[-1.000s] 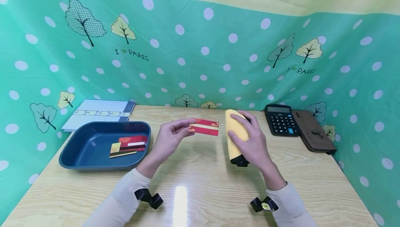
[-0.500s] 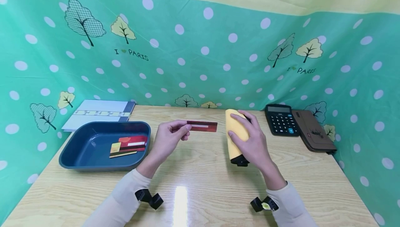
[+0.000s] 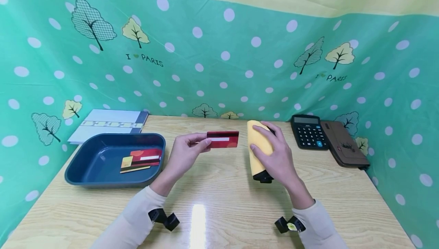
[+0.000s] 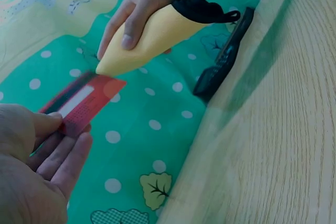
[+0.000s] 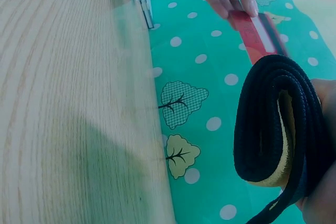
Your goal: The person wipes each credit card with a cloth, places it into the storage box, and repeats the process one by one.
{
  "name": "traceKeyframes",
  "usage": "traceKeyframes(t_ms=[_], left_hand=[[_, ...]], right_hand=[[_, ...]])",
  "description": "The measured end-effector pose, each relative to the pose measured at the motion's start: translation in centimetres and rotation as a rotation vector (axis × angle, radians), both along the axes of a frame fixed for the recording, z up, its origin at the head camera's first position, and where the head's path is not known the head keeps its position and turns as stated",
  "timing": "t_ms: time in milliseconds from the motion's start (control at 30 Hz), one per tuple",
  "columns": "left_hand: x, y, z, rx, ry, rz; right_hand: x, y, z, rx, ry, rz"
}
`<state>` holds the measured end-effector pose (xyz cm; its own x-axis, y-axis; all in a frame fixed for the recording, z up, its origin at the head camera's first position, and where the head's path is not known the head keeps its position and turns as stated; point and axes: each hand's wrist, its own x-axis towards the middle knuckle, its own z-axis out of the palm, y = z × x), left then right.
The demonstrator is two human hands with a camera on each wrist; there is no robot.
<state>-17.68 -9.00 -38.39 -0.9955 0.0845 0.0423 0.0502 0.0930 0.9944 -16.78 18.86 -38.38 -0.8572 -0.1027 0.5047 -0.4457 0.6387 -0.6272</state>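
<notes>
My left hand [image 3: 186, 154] pinches a red bank card [image 3: 226, 142] at its left end, between thumb and fingers. The card's back, with a dark magnetic stripe and a white strip, faces the head camera. My right hand [image 3: 277, 154] grips a rolled yellow cloth [image 3: 255, 150] with black edging, raised over the table. In the right wrist view the black edging [image 5: 257, 124] shows several layers of the roll and a trailing loop. Between the two hands, the card's free end points toward the cloth; in the left wrist view card [image 4: 89, 100] and cloth [image 4: 147, 45] overlap.
A blue tray [image 3: 85, 183] at left holds several bank cards [image 3: 145, 159]. A light notebook [image 3: 106, 123] lies behind it. At back right are a black calculator [image 3: 310, 131] and a brown case [image 3: 344, 144]. A dotted curtain [image 3: 219, 74] surrounds the table [image 3: 219, 188].
My left hand has turned the bank card over: its red-and-cream face showed first, then it tilted nearly edge-on, and now its striped back shows. The right hand and cloth stay in place.
</notes>
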Motion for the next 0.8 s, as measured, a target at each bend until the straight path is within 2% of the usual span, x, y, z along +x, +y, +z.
traceKeyframes(t_ms=[100,233,800], left_hand=[[-0.2,0.1,-0.1,0.073,-0.025,-0.015],[-0.3,0.2,-0.3,0.119,-0.018,-0.014],[-0.2,1.0,-0.8,0.152,-0.012,-0.009]], right_hand=[[0.0,0.0,0.0,-0.003,-0.003,0.002],[0.0,-0.1,0.0,-0.007,-0.011,0.011],[0.9,-1.6,-0.1,0.017,-0.012,0.057]])
